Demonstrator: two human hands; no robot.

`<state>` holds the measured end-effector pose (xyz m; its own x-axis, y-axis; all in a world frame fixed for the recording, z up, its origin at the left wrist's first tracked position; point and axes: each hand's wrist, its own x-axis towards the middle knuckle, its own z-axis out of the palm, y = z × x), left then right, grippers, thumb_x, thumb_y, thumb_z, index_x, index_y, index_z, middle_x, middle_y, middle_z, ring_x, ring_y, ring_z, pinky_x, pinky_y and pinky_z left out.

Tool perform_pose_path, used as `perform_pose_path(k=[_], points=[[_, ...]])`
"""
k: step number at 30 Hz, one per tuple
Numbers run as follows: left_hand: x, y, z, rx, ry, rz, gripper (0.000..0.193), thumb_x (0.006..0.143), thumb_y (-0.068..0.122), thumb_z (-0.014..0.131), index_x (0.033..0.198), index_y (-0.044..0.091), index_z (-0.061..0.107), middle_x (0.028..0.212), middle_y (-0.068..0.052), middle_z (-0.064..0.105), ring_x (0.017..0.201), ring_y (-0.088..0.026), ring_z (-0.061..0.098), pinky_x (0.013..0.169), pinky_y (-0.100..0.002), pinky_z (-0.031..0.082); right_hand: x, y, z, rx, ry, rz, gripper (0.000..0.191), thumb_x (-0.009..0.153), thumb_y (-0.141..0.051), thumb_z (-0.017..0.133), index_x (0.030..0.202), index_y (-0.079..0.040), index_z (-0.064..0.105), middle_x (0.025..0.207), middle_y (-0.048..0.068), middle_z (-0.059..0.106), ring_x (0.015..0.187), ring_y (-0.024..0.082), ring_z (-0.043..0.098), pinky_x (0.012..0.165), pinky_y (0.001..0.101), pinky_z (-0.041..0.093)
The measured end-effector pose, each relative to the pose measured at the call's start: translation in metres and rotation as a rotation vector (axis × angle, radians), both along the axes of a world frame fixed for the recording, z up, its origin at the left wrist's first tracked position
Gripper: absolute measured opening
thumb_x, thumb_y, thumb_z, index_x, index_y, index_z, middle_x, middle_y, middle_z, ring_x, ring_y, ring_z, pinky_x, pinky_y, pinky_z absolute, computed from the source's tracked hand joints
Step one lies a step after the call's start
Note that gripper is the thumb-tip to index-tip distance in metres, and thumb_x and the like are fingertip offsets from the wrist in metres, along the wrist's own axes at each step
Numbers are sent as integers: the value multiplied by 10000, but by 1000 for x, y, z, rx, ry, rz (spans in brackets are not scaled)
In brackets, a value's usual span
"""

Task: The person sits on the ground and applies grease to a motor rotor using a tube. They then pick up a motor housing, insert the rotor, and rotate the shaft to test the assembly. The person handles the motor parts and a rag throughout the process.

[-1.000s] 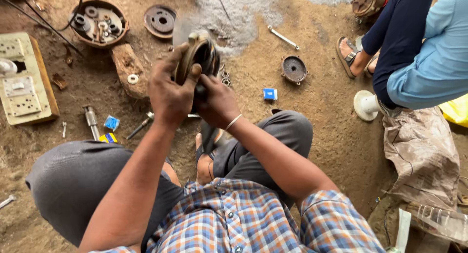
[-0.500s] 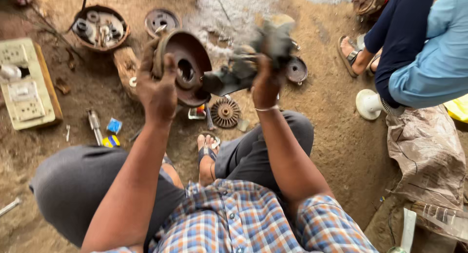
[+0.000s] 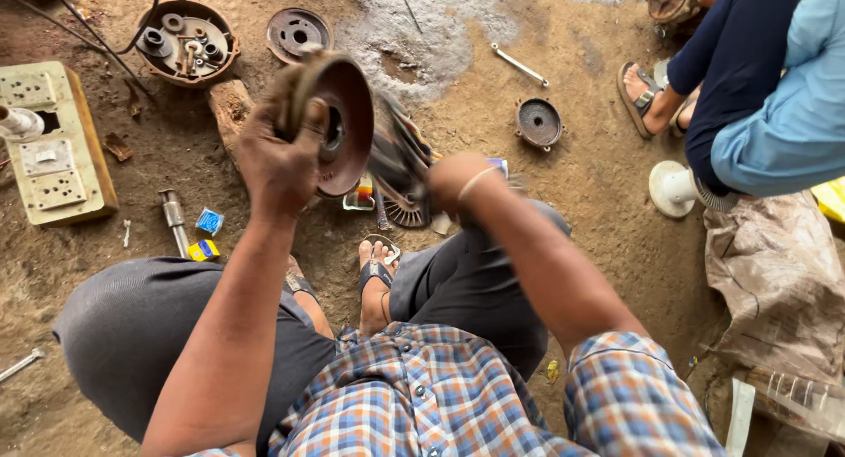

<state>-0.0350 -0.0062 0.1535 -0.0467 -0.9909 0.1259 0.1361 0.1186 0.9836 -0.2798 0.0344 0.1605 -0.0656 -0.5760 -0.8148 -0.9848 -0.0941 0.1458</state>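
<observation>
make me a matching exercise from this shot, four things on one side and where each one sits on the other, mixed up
Things:
1. rusty round cover
2. dark rag
3. beige switchboard
4. metal bowl of parts

Places:
A. on the dirt ground at the far left
B. gripped in the left hand
C. on the ground at the top, left of a loose rusty disc
D. in the right hand, beside the cover

Pairs: 1-B, 2-D, 3-A, 4-C
</observation>
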Motion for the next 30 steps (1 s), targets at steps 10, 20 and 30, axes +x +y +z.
perform_pose_path(k=[10, 20, 30], points=[[-4, 4, 8, -228, -90, 37, 379, 1050, 176, 799, 1379, 42, 667, 1123, -87, 772, 986, -133, 705, 917, -312, 590, 69, -29, -57, -1473, -847, -1, 543, 923, -164, 760, 1395, -97, 500, 1440, 177, 536, 1279, 444, 599, 1082, 460, 528], [9, 9, 3, -388, -332, 174, 292, 994, 223, 870, 1168, 44, 719, 1027, -111, 740, 925, -224, 739, 809, -361, 585, 70, 31, -91, -748, -941, -264, 409, 864, -136, 682, 1266, -87, 621, 1147, 197, 690, 1047, 406, 681, 927, 468, 570], [48, -5, 26, -292, -109, 195, 206, 1016, 51, 793, 900, 24, 625, 794, -23, 636, 653, -147, 583, 564, -329, 438, 145, 95, -192, -219, -760, 321, 869, 614, -302, 854, 1433, -217, 576, 1477, 322, 433, 1176, 548, 587, 924, 645, 491]])
